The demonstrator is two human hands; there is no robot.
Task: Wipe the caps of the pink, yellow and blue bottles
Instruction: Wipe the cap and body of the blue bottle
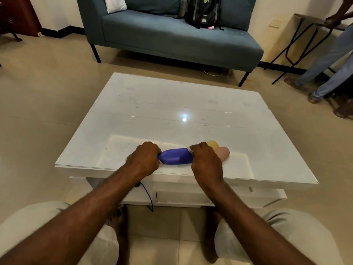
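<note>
A blue bottle [176,156] lies sideways just above the near edge of the white table [172,104], held between both hands. My left hand [145,158] is closed around its narrow left end, so the cap is hidden. My right hand [206,161] grips the wide right end, and a small white scrap [190,148], maybe a cloth, shows at its fingers. Behind my right hand stand a yellow bottle [213,144] and a pink bottle [223,153], both partly hidden, side by side and close together.
A blue sofa [172,35] with a black backpack [203,12] stands beyond the table. Another person [328,60] stands at the right by a folding table [305,20]. A black cable [148,196] hangs below the table's front edge. My knees are under it.
</note>
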